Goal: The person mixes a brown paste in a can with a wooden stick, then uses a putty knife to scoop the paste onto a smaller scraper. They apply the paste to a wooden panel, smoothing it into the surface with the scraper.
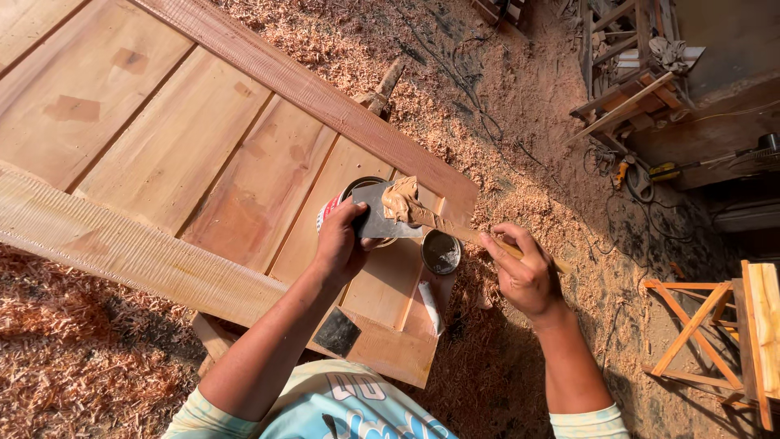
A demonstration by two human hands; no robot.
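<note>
My left hand (341, 244) grips a flat metal scraper blade (378, 218) held over an open can (351, 199) with a red and white label. A lump of tan wood filler (400, 200) sits on the blade. My right hand (526, 272) holds a thin wooden stick (463, 232) whose far end presses into the filler. The can's round metal lid (441, 252) lies on the wooden door panel (211, 154) just right of the can. Both hands are above the panel's near right corner.
A white tube-like scrap (431, 307) and a dark sanding pad (336, 332) lie on the panel. Sawdust and shavings (81, 349) cover the ground. Wooden trestles (715, 333) stand at right; tools, cables and wood frames (630, 81) sit at upper right.
</note>
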